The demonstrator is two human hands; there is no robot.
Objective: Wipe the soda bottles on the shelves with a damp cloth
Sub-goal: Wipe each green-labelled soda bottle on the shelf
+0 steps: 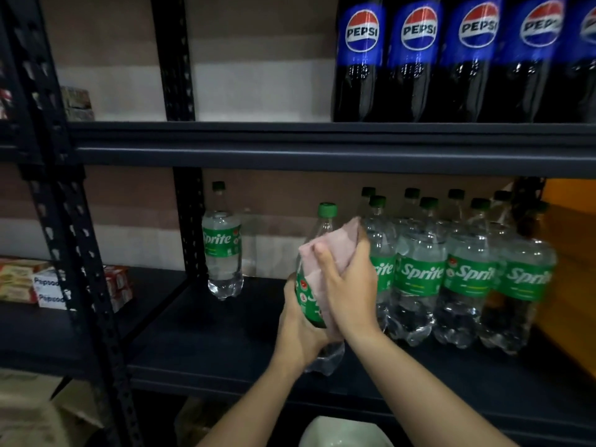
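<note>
Sprite bottle (pixel 317 279) held off the middle shelf (pixel 200 330), near its front edge, centre of view. Left hand (pixel 298 333) wraps the lower body from beneath, fingers curled round it. Right hand (pixel 346 285) presses a pink cloth (pixel 329 253) against the upper body and shoulder, fingers closed over cloth and bottle together.

Handling, as a judgement: full and clear, so fairly heavy; thin plastic wall gives a little under squeeze but will not break. A damp cloth leaves the skin slick (label band likely offers better purchase than bare plastic). Low on the body, as the left hand has it, seems the sound place to bear the weight; the green cap (pixel 327 210) is free for turning.

Writing: "Sprite" on green labels, on the held bottle partly hidden, on a lone bottle (pixel 222 250) far left, and on the packed group (pixel 458 275) to the right. "PEPSI" on the blue-labelled dark bottles (pixel 419 59) on the upper shelf. Boxes (pixel 48 290) at far left read "Pepsod…", the rest cut off.
</note>
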